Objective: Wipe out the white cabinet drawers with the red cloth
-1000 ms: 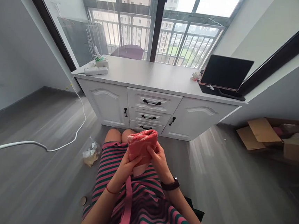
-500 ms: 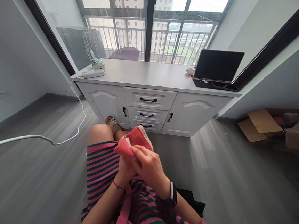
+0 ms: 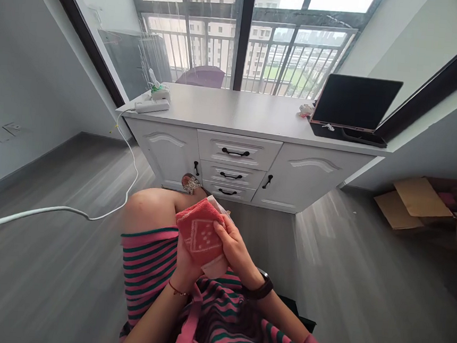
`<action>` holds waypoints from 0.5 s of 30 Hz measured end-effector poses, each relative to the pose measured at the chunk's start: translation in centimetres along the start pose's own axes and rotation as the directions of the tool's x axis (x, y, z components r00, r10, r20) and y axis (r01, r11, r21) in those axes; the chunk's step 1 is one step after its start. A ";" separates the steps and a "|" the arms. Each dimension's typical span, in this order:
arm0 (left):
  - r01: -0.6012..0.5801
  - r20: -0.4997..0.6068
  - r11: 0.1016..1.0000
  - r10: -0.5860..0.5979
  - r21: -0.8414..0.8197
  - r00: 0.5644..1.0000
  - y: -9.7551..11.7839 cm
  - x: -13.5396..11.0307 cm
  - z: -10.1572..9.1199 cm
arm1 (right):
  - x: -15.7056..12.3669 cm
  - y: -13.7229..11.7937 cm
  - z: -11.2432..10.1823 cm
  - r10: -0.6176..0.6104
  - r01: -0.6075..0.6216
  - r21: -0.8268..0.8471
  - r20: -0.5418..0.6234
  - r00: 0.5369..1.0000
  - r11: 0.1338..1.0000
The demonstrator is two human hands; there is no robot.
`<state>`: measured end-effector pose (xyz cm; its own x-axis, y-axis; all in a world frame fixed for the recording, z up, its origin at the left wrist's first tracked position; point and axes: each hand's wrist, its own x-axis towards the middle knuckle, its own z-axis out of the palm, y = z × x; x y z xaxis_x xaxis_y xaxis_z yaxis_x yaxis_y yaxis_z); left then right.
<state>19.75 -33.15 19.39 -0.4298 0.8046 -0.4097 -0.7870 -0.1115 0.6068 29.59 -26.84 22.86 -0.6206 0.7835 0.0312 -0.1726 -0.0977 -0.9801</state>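
A folded red towel (image 3: 203, 233) with a pale border and a light woven pattern is held above my lap, between both hands. My left hand (image 3: 185, 261) supports it from below and the left side; most of those fingers are hidden behind the cloth. Along its right edge, my right hand (image 3: 237, 249) grips the towel, thumb on the patterned face and the other fingers behind. A pale flap of the cloth hangs at the lower side, near my right palm.
A white cabinet (image 3: 242, 111) with drawers stands ahead, below a window. On it are a dark-screened tablet (image 3: 358, 103) at right and a power strip (image 3: 152, 106) at left. A white cable (image 3: 61, 209) crosses the floor. An opened cardboard box (image 3: 422, 199) lies at right.
The towel has turned so its patterned face shows, and it looks more spread out. My right hand has moved from the towel's top to its right edge. The view has shifted slightly.
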 end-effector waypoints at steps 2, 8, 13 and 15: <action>0.028 0.069 0.996 -0.022 -0.086 0.997 0.3 -0.2 -0.6 | 0.6 0.3 -0.7 -0.008 0.003 -0.076 -0.067 0.998 0.997; 0.149 0.233 0.987 -0.130 -0.067 0.964 -1.2 -0.2 -1.1 | 1.4 1.0 -1.8 -0.089 0.030 -0.328 -0.165 0.982 0.944; 0.266 0.333 0.960 -0.222 -0.092 0.916 -0.9 0.5 -1.5 | 2.1 2.2 -2.6 -0.172 0.068 -0.335 -0.290 0.942 0.940; 0.292 0.363 0.953 -0.246 -0.078 0.899 -0.7 0.8 -1.8 | 2.5 2.3 -3.1 -0.071 0.031 -0.226 -0.172 0.982 0.974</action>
<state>19.15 -33.52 17.44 -0.0319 0.9623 -0.2700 -0.9104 0.0835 0.4053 30.03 -23.19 20.03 -0.4657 0.8825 0.0665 -0.0147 0.0674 -0.9976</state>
